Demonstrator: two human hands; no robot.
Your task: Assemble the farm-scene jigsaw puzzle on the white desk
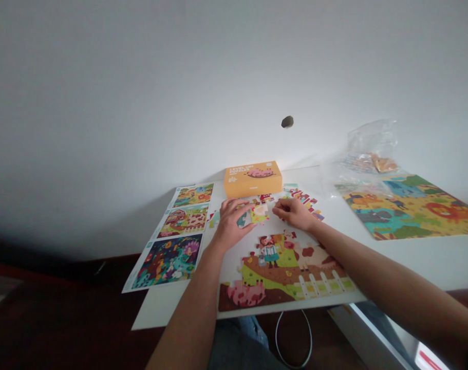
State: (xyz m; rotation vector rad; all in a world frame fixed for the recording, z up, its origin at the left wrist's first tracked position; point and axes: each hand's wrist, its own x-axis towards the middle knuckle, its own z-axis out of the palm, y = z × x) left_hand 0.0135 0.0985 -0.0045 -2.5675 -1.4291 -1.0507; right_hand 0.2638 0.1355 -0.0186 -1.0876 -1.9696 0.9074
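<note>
My left hand [234, 222] rests over the table with thumb and fingers spread. Beside its fingertips lies a small joined group of yellow-green puzzle pieces [259, 215], and a dark teal piece [242, 220] shows between thumb and fingers. To the right of that group, my right hand [296, 212] has its fingers pinched together; anything inside the pinch is hidden or too small to name. Nearer me is a partly assembled farm puzzle [280, 275] with a farmer, a cow, pigs and a white fence; its upper edge is uneven.
Loose puzzle pieces [303, 197] lie behind my right hand. An orange puzzle box [253, 178] stands by the wall. At left is a sheet of three reference pictures [184, 221]; at right, an assembled animal puzzle [411, 210] and a clear plastic bag [372, 149] on the white table [407, 262].
</note>
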